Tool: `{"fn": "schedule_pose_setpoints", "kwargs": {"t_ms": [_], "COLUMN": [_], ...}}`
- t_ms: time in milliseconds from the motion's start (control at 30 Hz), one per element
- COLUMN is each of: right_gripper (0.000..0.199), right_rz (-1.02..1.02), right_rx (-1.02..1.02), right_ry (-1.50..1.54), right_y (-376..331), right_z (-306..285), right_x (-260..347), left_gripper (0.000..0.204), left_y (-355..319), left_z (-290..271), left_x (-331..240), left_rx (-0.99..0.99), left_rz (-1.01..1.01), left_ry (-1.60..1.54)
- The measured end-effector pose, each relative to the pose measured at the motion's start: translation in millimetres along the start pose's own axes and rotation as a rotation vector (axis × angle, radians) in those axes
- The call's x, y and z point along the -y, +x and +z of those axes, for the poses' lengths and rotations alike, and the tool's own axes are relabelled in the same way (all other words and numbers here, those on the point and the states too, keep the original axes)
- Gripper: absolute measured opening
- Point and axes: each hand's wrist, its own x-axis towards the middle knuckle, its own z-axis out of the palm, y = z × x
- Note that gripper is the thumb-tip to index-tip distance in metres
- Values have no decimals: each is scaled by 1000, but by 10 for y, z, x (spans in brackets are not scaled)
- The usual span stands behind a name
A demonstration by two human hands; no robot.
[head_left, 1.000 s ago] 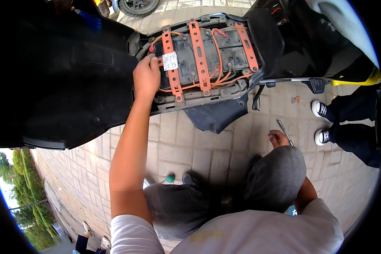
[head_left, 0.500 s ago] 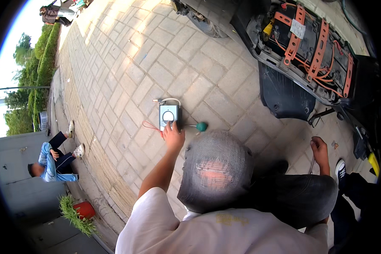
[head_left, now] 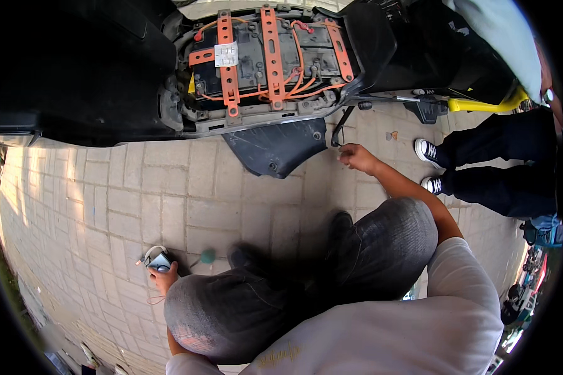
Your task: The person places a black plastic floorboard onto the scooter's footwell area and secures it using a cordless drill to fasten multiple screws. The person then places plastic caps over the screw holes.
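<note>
At the lower left, my left hand is closed on the near edge of a small blue-grey box with a round dial. A pale cable and a thin red cord come off the box. Beside it on the paving lies a screwdriver-like tool with a round green handle. My right hand reaches forward past my knee, fingers curled together, close to the foot of a black metal stand. Whatever its fingertips hold is too small to make out.
Across the far side an opened scooter body shows black batteries under orange straps. A dark plastic panel hangs below it. On the right another person stands in black-and-white sneakers. Brick paving lies between.
My view has swung to the right, bringing the scooter across the front. My right hand has stretched forward from beside my knee towards the stand. My left hand stays at the box.
</note>
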Motion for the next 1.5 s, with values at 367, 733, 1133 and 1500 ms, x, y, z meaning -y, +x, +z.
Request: {"fn": "schedule_pose_setpoints", "kwargs": {"t_ms": [367, 733, 1133, 1500], "right_gripper": [40, 43, 25, 39], "right_rz": [104, 186, 123, 22], "right_rx": [-93, -43, 200, 99], "right_ry": [1364, 1146, 541, 315], "right_y": [610, -669, -454, 201], "right_z": [1556, 1005, 537, 582], "right_x": [246, -420, -500, -208], "left_gripper": [89, 63, 62, 70], "left_y": [208, -508, -719, -1307], "left_z": [-943, -1228, -267, -22], "left_x": [-223, -2254, -2470, -2614], "left_rx": [55, 588, 656, 155], "left_rz": [149, 779, 809, 1476], "left_ry": [-395, -336, -395, 106]}}
